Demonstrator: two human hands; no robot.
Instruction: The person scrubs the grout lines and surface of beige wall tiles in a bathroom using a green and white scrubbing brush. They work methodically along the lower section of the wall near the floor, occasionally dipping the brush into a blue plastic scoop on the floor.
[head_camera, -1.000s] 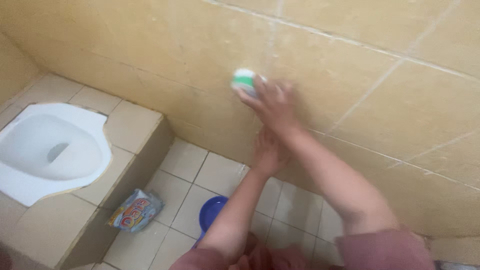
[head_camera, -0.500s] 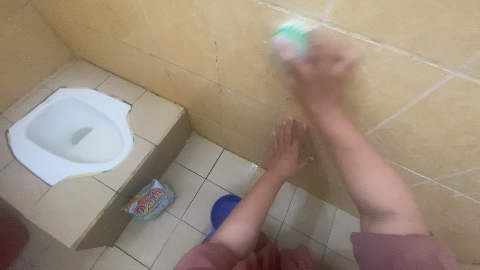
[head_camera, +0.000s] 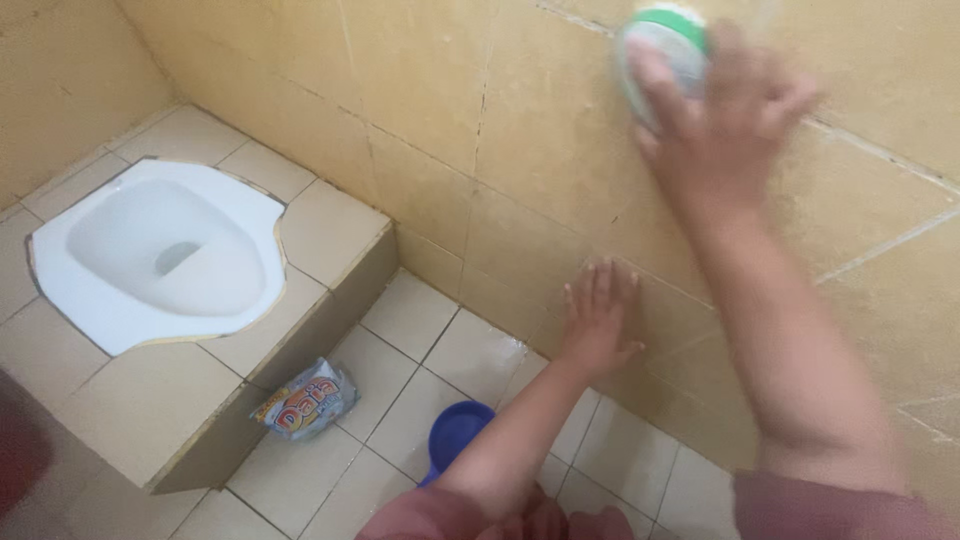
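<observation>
**Brush pressed to the yellow wall, other hand braced below**

The right hand is clenched around a green-and-white scrub brush, fingers curled over its back and pressing it flat against the yellow tiled wall. The brush sits at the hand's fingertip end, up and to the left of the knuckles, touching the wall just by a pale grout line; only its upper rim and part of its white body show past the fingers. The picture is blurred here, so the bristles cannot be made out.

Well below the brush, the left hand holds nothing. It lies open, palm against the same wall with fingers spread and pointing up, low down near where the wall meets the floor. Both forearms run back toward the bottom edge, where dusty-pink sleeves show.

Further from the brush, below the left forearm, a blue plastic dipper rests on the pale floor tiles, partly hidden by the arm. Left of the dipper, a crumpled detergent packet lies on the floor against the side of a raised tiled step. Set into that step, far to the lower left of the brush, is a white squat toilet.
</observation>
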